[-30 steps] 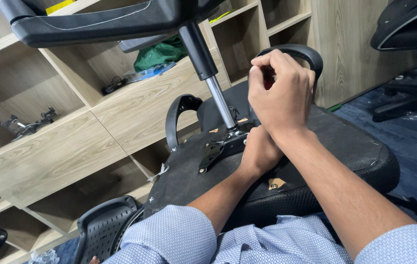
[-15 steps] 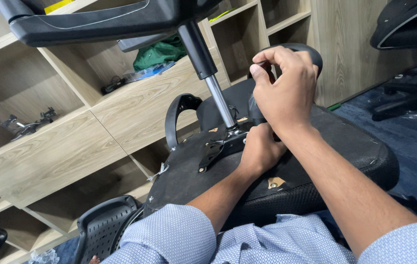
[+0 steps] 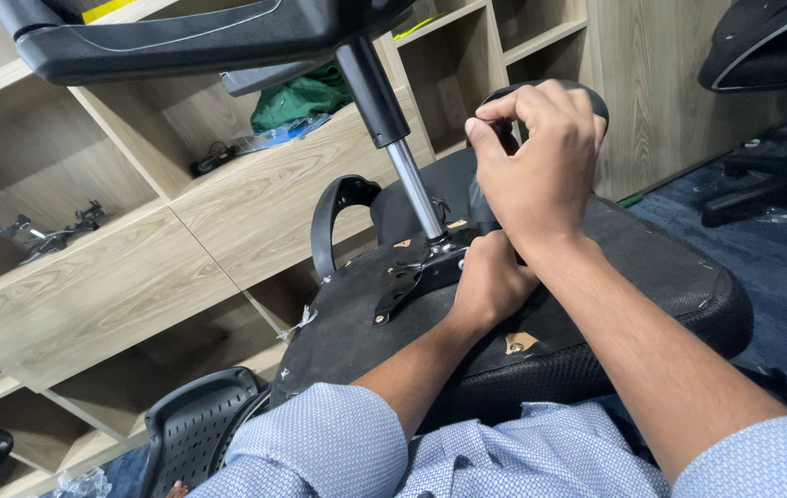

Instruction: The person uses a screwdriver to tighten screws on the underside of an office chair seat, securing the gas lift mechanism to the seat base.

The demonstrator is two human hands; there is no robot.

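working on an upturned black office chair seat that lies across your lap, you have both hands at its underside. your right hand is raised above the seat with its fingers curled together in a pinch on something small and dark; what it is cannot be told, since the hand covers it. your left hand lies lower, pressed against the black metal mounting plate bolted to the middle of the seat bottom, its fingers tucked under your right wrist so you cannot tell whether they are apart or closed. a silver and black gas lift column rises tilted from that plate, just left of your right hand, up to the black plastic chair base arm spanning the top of the view. a curved black armrest loop sticks out from the seat's far left edge. behind it stands a light wooden shelf unit with a green cloth in one compartment. another black chair stands at the upper right on the blue carpet floor.
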